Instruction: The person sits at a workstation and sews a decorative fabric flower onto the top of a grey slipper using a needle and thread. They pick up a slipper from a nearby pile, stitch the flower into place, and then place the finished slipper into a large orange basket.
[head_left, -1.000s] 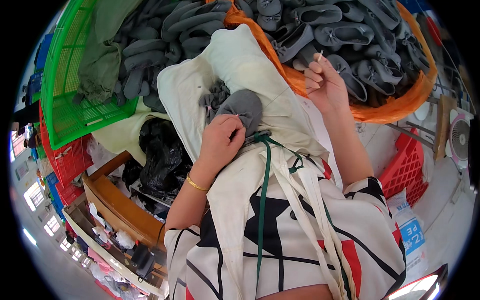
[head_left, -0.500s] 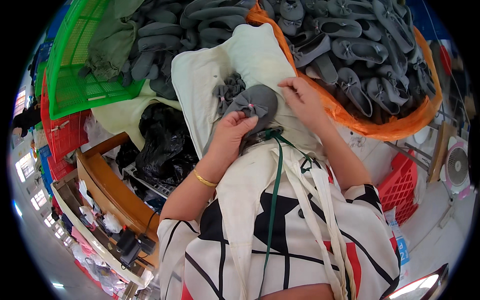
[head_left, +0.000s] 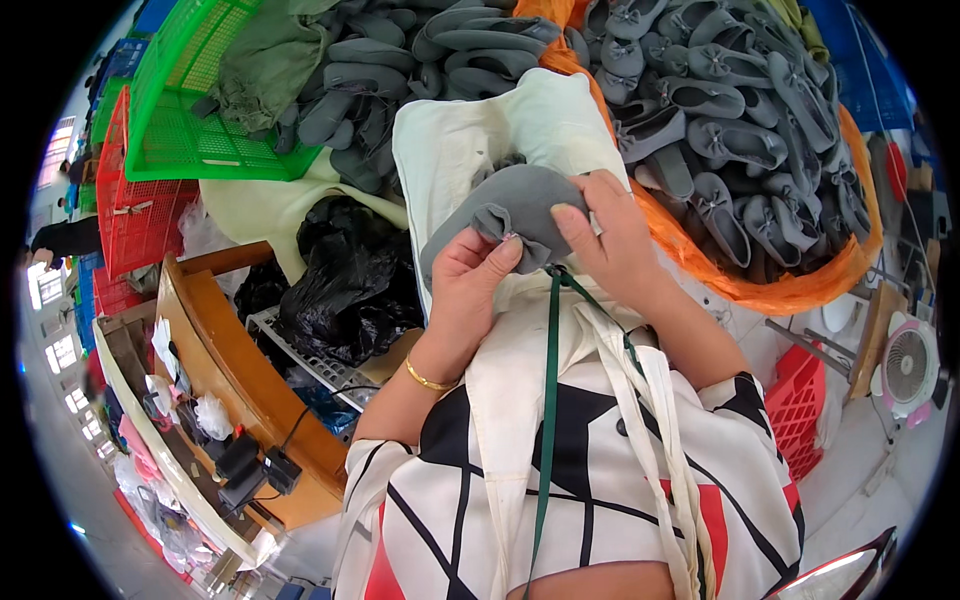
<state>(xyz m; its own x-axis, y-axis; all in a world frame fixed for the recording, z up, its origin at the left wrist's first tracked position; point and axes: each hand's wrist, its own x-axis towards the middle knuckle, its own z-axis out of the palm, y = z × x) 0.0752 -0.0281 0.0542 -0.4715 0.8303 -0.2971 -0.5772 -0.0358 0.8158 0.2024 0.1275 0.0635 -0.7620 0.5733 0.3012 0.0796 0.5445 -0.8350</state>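
Observation:
A grey ballet flat (head_left: pixel 530 190) is held above my lap. My left hand (head_left: pixel 465 285) pinches the fabric bow (head_left: pixel 512 232) on its toe between thumb and fingers. On the other side, my right hand (head_left: pixel 615 235) grips the shoe's edge, thumb toward me and fingers behind it. Beneath lies a white cloth pad (head_left: pixel 432 150) spread over my knees. Part of a small heap of grey bows (head_left: pixel 511 160) shows past the shoe; the rest is hidden behind it. A green cord (head_left: pixel 549 400) hangs down over my apron.
At the far right, an orange-edged sack (head_left: pixel 800 295) brims with grey flats (head_left: pixel 735 145). More grey shoes (head_left: pixel 370 78) are heaped by a green crate (head_left: pixel 225 140) at the far left. Black plastic (head_left: pixel 340 290) and a wooden drawer (head_left: pixel 240 390) stand left; a fan (head_left: pixel 908 365) stands right.
My right hand has come in from the pad and taken hold of the shoe. The shoe has been lifted and turned, now covering most of the bow heap. The view has shifted slightly.

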